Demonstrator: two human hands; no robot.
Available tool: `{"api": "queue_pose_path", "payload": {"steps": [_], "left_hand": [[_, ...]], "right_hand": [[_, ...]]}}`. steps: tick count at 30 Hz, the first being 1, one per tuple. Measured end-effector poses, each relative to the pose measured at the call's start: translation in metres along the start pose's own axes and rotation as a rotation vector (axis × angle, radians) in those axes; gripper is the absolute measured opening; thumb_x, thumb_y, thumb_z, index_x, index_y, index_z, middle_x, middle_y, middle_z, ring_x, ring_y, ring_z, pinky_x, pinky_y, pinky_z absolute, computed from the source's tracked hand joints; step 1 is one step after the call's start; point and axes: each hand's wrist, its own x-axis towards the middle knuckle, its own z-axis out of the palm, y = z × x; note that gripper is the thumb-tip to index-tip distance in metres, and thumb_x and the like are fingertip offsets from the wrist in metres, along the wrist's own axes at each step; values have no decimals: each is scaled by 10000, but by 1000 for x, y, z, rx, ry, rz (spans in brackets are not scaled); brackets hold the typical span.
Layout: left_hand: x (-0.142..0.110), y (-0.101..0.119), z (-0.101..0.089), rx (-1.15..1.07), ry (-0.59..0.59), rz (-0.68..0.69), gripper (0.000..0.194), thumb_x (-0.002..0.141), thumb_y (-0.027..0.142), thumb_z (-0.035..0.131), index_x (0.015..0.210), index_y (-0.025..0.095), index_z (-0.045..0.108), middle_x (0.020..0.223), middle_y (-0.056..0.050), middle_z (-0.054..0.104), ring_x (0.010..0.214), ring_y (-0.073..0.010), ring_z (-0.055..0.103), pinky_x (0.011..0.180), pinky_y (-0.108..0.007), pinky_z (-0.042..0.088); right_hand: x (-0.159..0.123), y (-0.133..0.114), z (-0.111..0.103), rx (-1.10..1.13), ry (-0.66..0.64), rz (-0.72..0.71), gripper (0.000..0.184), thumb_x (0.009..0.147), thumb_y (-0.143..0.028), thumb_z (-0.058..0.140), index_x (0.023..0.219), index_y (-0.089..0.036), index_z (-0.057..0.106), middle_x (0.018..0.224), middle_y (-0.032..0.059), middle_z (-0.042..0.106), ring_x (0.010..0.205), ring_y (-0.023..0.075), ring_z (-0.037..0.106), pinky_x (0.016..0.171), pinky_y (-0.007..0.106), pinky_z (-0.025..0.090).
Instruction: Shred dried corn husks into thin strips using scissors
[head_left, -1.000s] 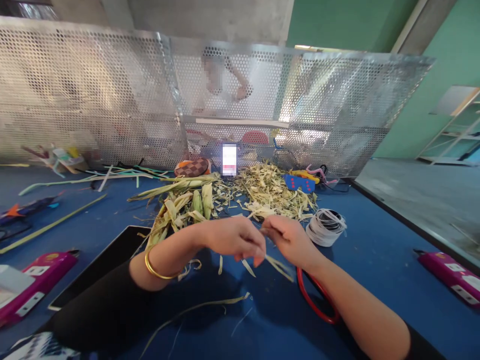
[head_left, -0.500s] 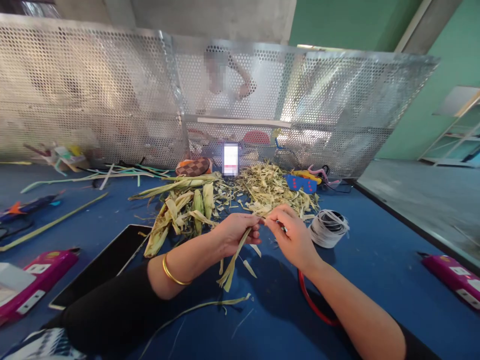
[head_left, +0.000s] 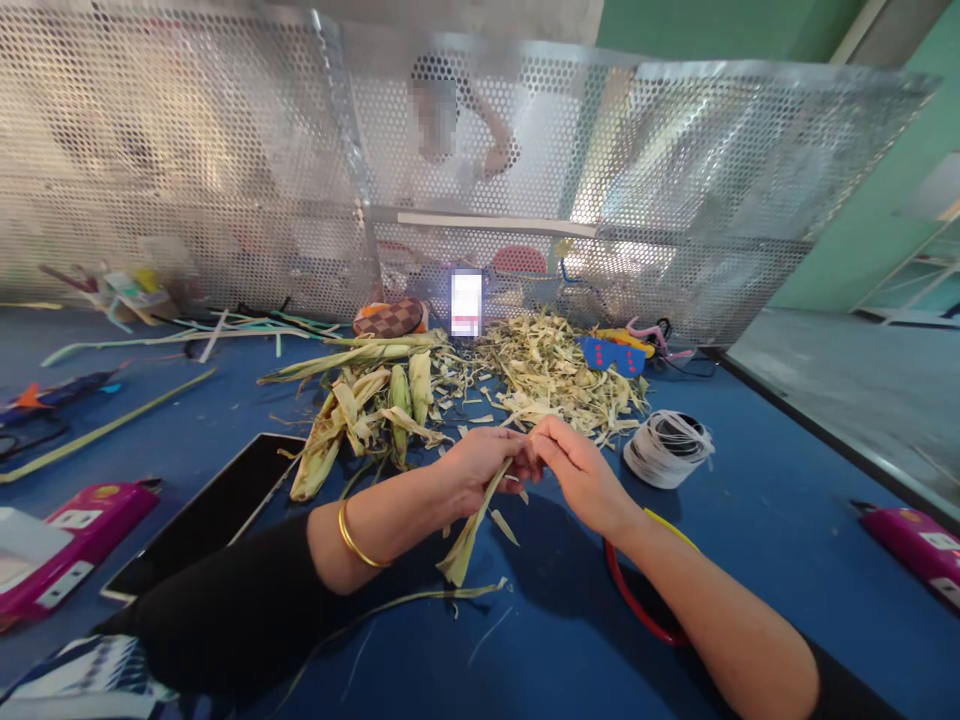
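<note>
My left hand [head_left: 480,468] is closed around a strip of dried corn husk [head_left: 471,540], whose loose end hangs down and frays above the blue table. Close against it, my right hand [head_left: 576,470] is pinched at the fingertips. What those fingertips hold is too small and covered to name. Behind the hands lie a heap of shredded husk bits [head_left: 559,370] and a pile of whole corn husks [head_left: 364,405]. A thin twisted husk strand [head_left: 442,594] rests on the table nearer me. Below my right wrist shows a red ring-shaped handle [head_left: 637,610], partly hidden by the forearm.
A spool of white cord [head_left: 667,455] stands to the right. On the left are a black tablet-like panel [head_left: 202,520] and a magenta power strip [head_left: 82,545]; another magenta power strip [head_left: 915,545] is far right. A lit phone [head_left: 466,303] stands before the perforated metal screen [head_left: 247,200].
The camera view has shifted slightly. My right fingers have moved in closer to the left fingertips and now overlap them. The husk strip stays in my left hand.
</note>
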Motion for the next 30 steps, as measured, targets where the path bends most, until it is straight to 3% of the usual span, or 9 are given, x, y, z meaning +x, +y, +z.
{"api": "queue_pose_path", "payload": {"steps": [4,8,14,22,25,30], "left_hand": [[-5,6,1,-47,-9,-15,161,782,119,497,629,134,546,578,-7,574,536,-83,544,503,-176,424],[-5,11,0,-200,55,-87,140,840,132,503,732,125,592,688,-31,625,626,-95,592,575,-195,481],[-2,12,-1,-369,93,-78,186,860,108,494,696,129,581,706,-34,626,656,-100,601,722,-251,519],[3,5,-2,-513,13,-73,227,892,128,443,715,124,585,648,-20,602,571,-91,576,689,-249,516],[0,4,3,-551,-4,-74,227,898,145,436,726,130,583,646,-18,599,568,-90,575,659,-230,506],[-3,1,7,-513,-6,-63,169,877,142,471,752,146,586,702,-20,615,630,-105,595,703,-261,509]], "right_hand": [[2,-1,-3,11,116,23,255,920,-328,387,692,-219,423,606,-34,469,590,128,483,604,271,406],[3,0,-4,68,168,61,104,880,-308,429,819,-224,441,585,-51,491,557,135,514,576,269,416],[3,6,-6,-290,130,75,149,835,-263,480,765,-196,593,638,-7,549,602,147,513,578,270,388],[0,13,4,-490,262,22,196,799,-265,576,924,-208,717,703,22,525,602,151,494,544,271,373],[-1,13,9,-512,307,47,174,787,-275,593,873,-198,722,692,20,513,613,158,494,557,274,371],[2,13,10,-431,328,70,232,799,-283,565,601,-188,642,594,-7,452,570,138,449,527,255,327]]}}
